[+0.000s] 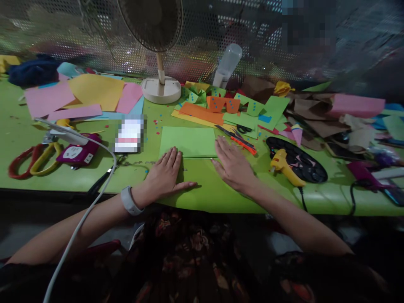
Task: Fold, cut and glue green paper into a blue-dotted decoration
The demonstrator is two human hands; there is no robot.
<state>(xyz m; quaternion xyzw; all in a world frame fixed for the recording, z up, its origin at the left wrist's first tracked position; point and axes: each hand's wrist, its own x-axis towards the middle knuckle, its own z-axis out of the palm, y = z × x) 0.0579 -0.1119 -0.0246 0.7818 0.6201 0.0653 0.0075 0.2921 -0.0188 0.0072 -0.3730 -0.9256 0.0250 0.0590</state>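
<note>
A large light green paper sheet (195, 179) lies on the green table (28, 168), hanging over the near edge, with its far part (189, 141) folded back toward me. My left hand (166, 172) lies flat and open on the sheet beside the fold line, fingers together, thumb out. A white band sits on that wrist. My right hand (232, 164) rests flat and open on the right side of the same sheet, fingers stretched toward the fold.
A yellow glue gun (285, 166) and a black tray (298, 160) lie to the right, scissors (243, 143) just past my right hand. A desk fan (159, 50) stands at the back. Coloured paper sheets, cut scraps, red and yellow handles (31, 160) and a white cable (94, 198) crowd the table.
</note>
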